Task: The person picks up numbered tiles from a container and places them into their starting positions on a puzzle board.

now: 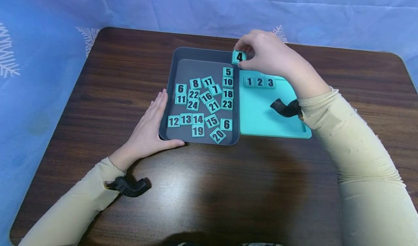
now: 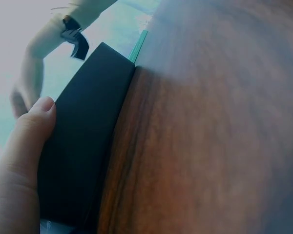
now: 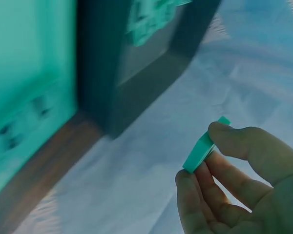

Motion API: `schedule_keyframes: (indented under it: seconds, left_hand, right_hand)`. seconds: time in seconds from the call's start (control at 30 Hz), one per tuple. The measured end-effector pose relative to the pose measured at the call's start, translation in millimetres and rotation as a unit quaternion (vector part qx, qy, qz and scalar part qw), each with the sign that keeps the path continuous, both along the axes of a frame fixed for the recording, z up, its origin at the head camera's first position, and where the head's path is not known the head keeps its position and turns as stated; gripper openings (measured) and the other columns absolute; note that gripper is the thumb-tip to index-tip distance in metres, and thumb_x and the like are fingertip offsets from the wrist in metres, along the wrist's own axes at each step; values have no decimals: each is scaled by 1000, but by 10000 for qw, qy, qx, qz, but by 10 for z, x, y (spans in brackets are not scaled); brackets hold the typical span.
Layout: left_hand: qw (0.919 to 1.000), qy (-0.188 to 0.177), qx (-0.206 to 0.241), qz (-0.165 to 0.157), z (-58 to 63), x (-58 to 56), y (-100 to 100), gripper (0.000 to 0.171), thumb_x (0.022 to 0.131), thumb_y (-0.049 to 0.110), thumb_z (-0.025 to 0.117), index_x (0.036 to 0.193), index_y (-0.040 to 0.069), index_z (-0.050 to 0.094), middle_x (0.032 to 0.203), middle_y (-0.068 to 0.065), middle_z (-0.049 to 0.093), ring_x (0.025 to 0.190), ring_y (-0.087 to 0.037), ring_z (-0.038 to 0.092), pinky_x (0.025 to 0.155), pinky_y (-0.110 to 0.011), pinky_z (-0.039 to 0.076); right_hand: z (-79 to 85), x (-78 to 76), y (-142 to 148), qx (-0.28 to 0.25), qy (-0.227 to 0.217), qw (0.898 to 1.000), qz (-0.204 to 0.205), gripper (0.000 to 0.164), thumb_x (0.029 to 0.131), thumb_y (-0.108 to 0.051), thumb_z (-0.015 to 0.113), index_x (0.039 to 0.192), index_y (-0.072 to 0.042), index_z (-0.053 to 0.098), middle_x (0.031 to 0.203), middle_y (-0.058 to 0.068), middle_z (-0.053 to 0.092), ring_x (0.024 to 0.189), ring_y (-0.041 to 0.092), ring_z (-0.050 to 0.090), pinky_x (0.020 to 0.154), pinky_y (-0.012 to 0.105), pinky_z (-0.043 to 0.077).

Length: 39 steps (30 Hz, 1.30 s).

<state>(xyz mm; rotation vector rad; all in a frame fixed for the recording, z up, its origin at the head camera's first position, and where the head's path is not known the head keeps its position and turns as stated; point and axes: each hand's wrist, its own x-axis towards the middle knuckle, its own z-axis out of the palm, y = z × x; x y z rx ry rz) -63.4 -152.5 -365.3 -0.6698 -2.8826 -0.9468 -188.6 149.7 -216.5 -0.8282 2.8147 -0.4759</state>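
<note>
My right hand (image 1: 266,53) pinches a turquoise number tile (image 1: 239,57) marked 4 between thumb and fingers, above the far right corner of the grey tray (image 1: 202,54). In the right wrist view the same tile (image 3: 205,146) shows edge-on between the fingertips. My left hand (image 1: 148,126) rests against the grey tray's left side, fingers straight along the wall and thumb at the near edge. Loose number tiles (image 1: 197,119) lie scattered in the grey tray. On the right, a turquoise board (image 1: 271,111) with a raised rim holds tiles 1, 2 and 3 (image 1: 259,82) in a row along its top.
Both trays sit side by side on a dark wooden table (image 1: 196,188). A blue cloth with snowflakes (image 1: 179,6) hangs beyond the far edge. Black wrist cameras (image 1: 128,187) stick out from both sleeves; the right one overlaps the turquoise board in the head view.
</note>
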Motion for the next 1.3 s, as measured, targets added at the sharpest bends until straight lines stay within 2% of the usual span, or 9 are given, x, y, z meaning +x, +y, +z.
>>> schedule_keyframes:
  seconds: [0.17,0.43,0.93,1.3]
  left_hand:
    - [10000,-75,0,41,23,7,-20,123,59,64,72,147,19,-4,153,0,-3,139,-12,-4,111,-39,8]
    - [9999,-128,75,86,19,19,-34,122,60,61,73,147,18,-1,153,1,-3,139,-11,-4,111,-41,9]
    - [9999,-146,60,53,35,25,-36,121,61,60,73,147,19,-3,153,1,-4,139,-12,-4,111,-42,10]
    - [9998,-170,60,65,41,37,-38,122,61,60,73,147,20,-3,153,3,-5,139,-12,-4,111,-42,9]
  right_hand:
    - [-110,0,292,149,-226,9996,-84,37,83,-14,62,117,0,56,110,16,56,95,28,54,82,41,42]
    - [-289,-47,561,409,-415,9981,-196,37,84,-16,62,116,-1,56,112,16,54,96,29,49,82,42,39]
    - [-489,-101,911,433,-833,9943,-504,41,84,-19,63,120,-2,54,115,17,53,102,30,47,84,44,38]
    - [-589,-130,1098,591,-898,9924,-592,40,82,-16,65,117,0,55,113,19,54,100,31,49,83,45,40]
